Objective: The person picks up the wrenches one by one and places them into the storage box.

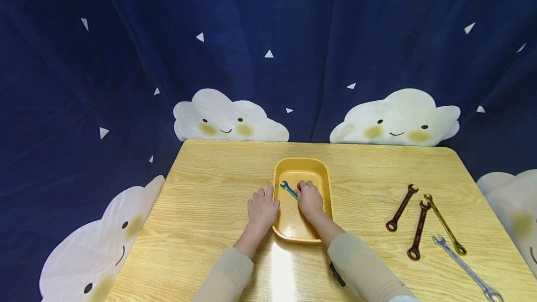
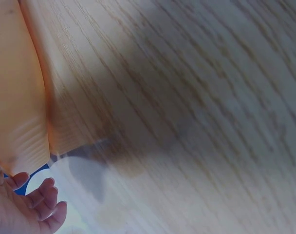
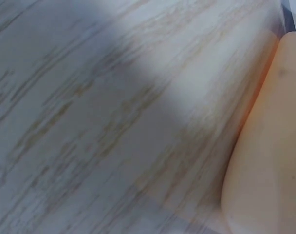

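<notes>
Pale beige sleeves (image 1: 365,264) right up close at the bottom of the head view, reaching forward over a wood-grain table (image 1: 218,176). Got a black strap (image 1: 337,274) poking out beside the right one too. Left hand (image 1: 263,209) back side up at the left long edge of a yellow plastic tray (image 1: 289,220), wrist low, forearm slanting up and inward. Right hand (image 1: 310,201) down inside the tray, forearm crossing over its near right rim, knuckles up. As for brands, can't read any: just small marks on the tool shafts and on the right sleeve, way too tiny to make out. On to fingers. Left ones spread apart and only slightly bent, outside the tray, thumb against the rim. Right ones curled in and gripping a teal wrench (image 1: 288,189), open jaw pointing to the tray's far left, other end hidden under the palm; can't tell exactly how thumb and fingertips meet. Off to the right on the table, well apart from the tray: two dark red combination wrenches (image 1: 418,232), a gold combination wrench (image 1: 445,224) just beside the nearer red one, and a silver wrench (image 1: 465,264) nearest the table's front. Behind everything, a navy curtain (image 1: 251,13) with white triangles and smiling clouds.
</notes>
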Demonstrator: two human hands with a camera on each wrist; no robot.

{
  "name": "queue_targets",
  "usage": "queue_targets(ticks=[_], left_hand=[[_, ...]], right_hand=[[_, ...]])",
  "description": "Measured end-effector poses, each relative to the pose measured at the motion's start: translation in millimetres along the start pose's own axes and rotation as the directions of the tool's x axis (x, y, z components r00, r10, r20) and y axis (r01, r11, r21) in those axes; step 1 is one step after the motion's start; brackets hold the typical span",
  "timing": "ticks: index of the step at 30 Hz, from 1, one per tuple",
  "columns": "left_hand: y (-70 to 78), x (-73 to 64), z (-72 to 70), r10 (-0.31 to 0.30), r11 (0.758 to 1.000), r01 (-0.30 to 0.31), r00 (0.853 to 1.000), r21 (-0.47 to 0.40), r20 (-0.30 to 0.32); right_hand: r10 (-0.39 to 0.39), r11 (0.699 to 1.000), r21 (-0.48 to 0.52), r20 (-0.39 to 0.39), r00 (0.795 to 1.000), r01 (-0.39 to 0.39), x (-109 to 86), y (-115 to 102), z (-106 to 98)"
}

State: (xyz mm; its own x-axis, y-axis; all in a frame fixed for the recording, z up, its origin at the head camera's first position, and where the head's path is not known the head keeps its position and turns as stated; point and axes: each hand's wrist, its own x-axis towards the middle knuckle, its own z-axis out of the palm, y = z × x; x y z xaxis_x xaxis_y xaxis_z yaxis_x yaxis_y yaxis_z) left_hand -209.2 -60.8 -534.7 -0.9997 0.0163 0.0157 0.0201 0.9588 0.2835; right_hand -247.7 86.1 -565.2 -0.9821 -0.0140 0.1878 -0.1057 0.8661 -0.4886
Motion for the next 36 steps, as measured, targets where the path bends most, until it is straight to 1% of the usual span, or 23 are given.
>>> queue_targets(ticks=[13,16,23,32,36], left_hand=[[0.5,-0.6,-1.4,-0.004,1.0,0.004,1.0,-0.006,0.004],[0.8,-0.8,-1.9,-0.005,1.0,0.005,1.0,-0.005,0.008],[1.1,-0.9,-2.0,-0.007,1.0,0.007,1.0,0.004,0.016],[1.2,-1.3,-2.5,-0.005,1.0,0.005,1.0,0.0,0.006],[0.8,-0.7,-1.3,-0.003,1.0,0.003,1.0,-0.006,0.009]], right_hand=[[0.026,1.0,0.007,-0.001,1.0,-0.026,-0.3,0,-1],[0.035,0.999,0.025,-0.003,0.999,-0.034,-0.2,-1,-3],[0.031,0.997,0.077,-0.037,0.999,-0.028,0.8,-3,-10],[0.026,0.989,0.145,-0.074,0.997,-0.015,1.0,-5,-21],[0.025,0.984,0.18,-0.07,0.997,-0.012,0.4,-5,-25]])
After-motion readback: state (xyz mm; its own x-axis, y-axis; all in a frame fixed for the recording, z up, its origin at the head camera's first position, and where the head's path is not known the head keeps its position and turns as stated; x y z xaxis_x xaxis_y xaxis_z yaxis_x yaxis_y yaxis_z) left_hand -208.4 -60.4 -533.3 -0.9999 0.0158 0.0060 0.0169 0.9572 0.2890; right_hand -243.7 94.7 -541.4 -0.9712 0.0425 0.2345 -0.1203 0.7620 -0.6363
